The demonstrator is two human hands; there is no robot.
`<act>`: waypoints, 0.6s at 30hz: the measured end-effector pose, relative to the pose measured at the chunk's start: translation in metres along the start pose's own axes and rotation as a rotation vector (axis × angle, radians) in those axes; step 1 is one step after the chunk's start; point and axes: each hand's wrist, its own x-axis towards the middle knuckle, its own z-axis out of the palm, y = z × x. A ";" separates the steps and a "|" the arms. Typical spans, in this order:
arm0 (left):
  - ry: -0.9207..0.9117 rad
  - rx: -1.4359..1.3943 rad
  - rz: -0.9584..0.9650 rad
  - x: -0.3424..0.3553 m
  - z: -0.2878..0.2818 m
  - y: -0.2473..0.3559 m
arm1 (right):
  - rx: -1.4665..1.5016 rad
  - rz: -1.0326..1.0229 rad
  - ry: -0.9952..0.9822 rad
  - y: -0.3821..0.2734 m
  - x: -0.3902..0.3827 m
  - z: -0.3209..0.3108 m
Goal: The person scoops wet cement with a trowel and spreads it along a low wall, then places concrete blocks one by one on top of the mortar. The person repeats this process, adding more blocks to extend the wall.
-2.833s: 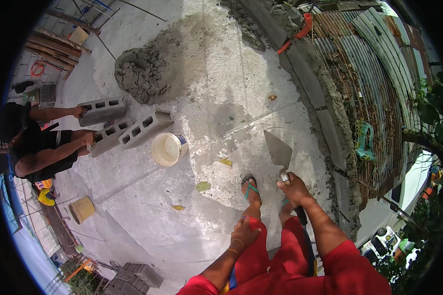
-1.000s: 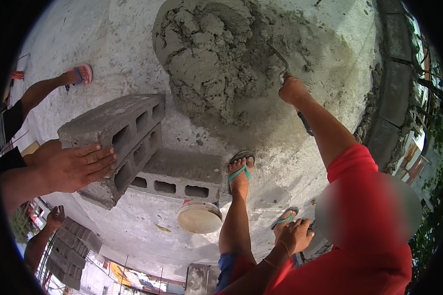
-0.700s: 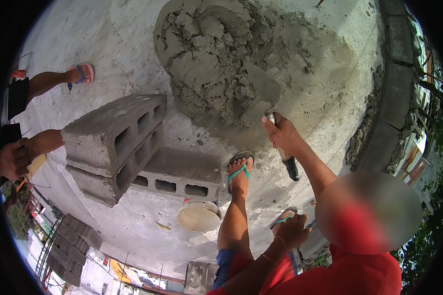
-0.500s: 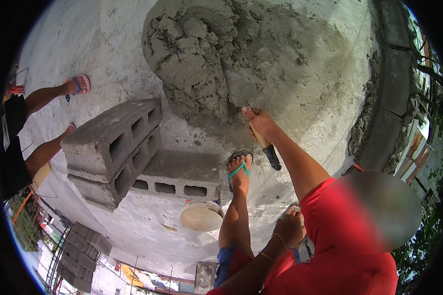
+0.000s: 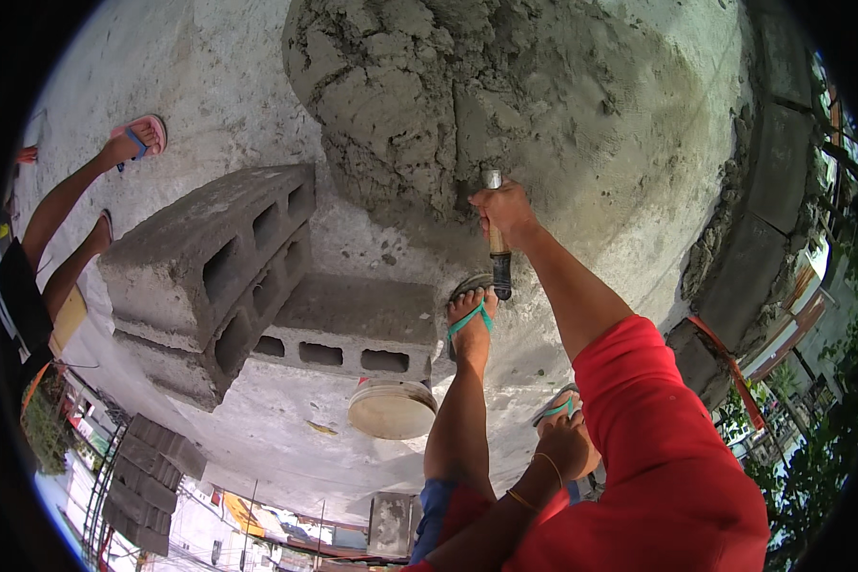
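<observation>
My right hand [image 5: 507,212] is wrapped round the wooden handle of a trowel [image 5: 500,242], whose butt end is black. A metal collar shows above my fist; the blade cannot be made out against the mortar. Beyond the hand spreads a wide heap of wet grey mortar [image 5: 381,105], lumpy on the left and smeared thin on the right. A straight groove runs down it just ahead of the trowel. My left hand [image 5: 567,450], with thin bands at the wrist, hangs low by my right foot, its back showing and its fingers mostly hidden.
Hollow concrete blocks [image 5: 200,257] are stacked two high at left, with another block [image 5: 362,310] lying beside them. A round pale bucket [image 5: 391,410] stands below that. Laid blocks [image 5: 777,172] edge the right side. Another person's sandalled foot [image 5: 138,141] is at far left.
The trowel has turned in my right hand: its handle is more upright and its flat blade no longer shows. A groove now marks the mortar. My left hand stays low.
</observation>
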 end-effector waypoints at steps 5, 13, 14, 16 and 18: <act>0.246 -0.201 -0.070 0.005 0.011 -0.005 | -0.192 -0.120 -0.144 -0.041 -0.071 -0.016; 0.127 -0.156 -0.282 -0.029 0.013 -0.007 | -0.154 -0.117 -0.247 -0.059 -0.306 -0.039; 0.191 -0.172 -0.270 -0.043 0.012 -0.001 | -0.136 -0.102 -0.202 -0.054 -0.344 -0.048; 0.286 -0.129 -0.220 -0.071 0.004 0.004 | -0.118 -0.043 -0.134 -0.035 -0.418 -0.069; 0.591 -0.034 -0.094 -0.108 0.003 0.000 | -0.150 -0.048 -0.066 -0.004 -0.488 -0.094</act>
